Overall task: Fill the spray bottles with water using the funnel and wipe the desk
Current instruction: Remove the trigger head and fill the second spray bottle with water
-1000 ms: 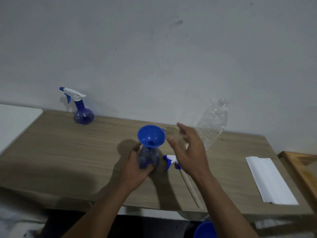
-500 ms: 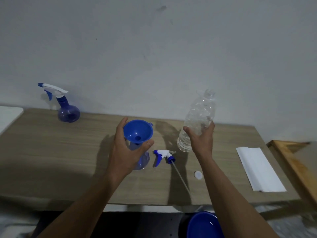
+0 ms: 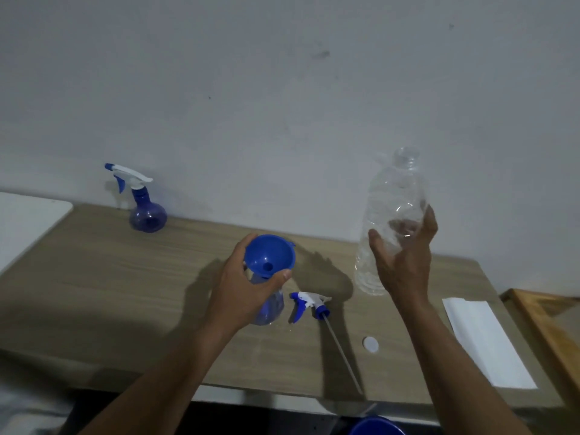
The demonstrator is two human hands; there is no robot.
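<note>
A blue funnel (image 3: 270, 256) sits in the neck of an open blue spray bottle (image 3: 270, 307) standing mid-desk. My left hand (image 3: 241, 287) is wrapped around the funnel's stem and the bottle's neck. My right hand (image 3: 405, 262) holds a clear plastic water bottle (image 3: 392, 211) upright, lifted above the desk, uncapped. The removed trigger sprayer head (image 3: 309, 304) with its long dip tube lies on the desk right of the open bottle. A second blue spray bottle (image 3: 146, 208) with its trigger on stands at the back left.
A white bottle cap (image 3: 371, 344) lies near the front of the wooden desk (image 3: 110, 277). A folded white paper towel (image 3: 485, 340) lies at the right end. A wooden frame (image 3: 549, 328) is past the right edge, a blue bucket rim (image 3: 375, 426) below the front edge.
My right hand took hold of the water bottle and has lifted it off the desk. My left hand shifted up from the spray bottle's body to the funnel and neck.
</note>
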